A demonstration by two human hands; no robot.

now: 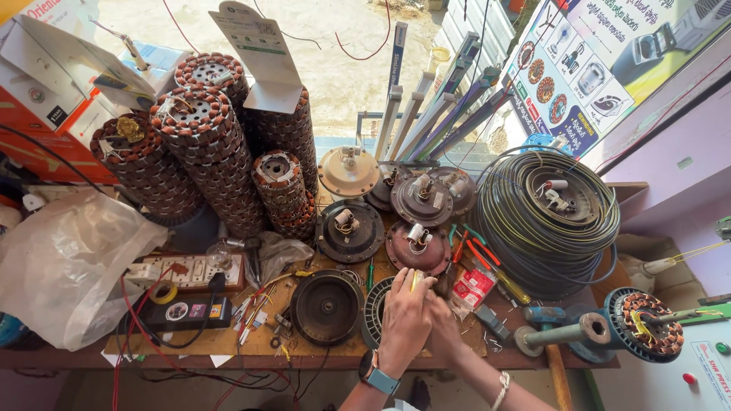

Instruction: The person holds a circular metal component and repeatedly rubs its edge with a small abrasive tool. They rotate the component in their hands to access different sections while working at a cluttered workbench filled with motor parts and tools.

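Round ribbed grey-metal fan motor part [376, 310] sits at near edge of wooden bench [228, 344], centre, just right of black round motor cover [327, 307]; mostly hidden under our hands. Left hand [403, 316] closed around thin yellow-handled tool [414, 281], tip down on part. Right hand [443, 318] pressed beside it; grip hidden, cannot tell. We judge: keep tool upright, brace part with right hand, keep pressure light. Visible rim: dark, finely ribbed.
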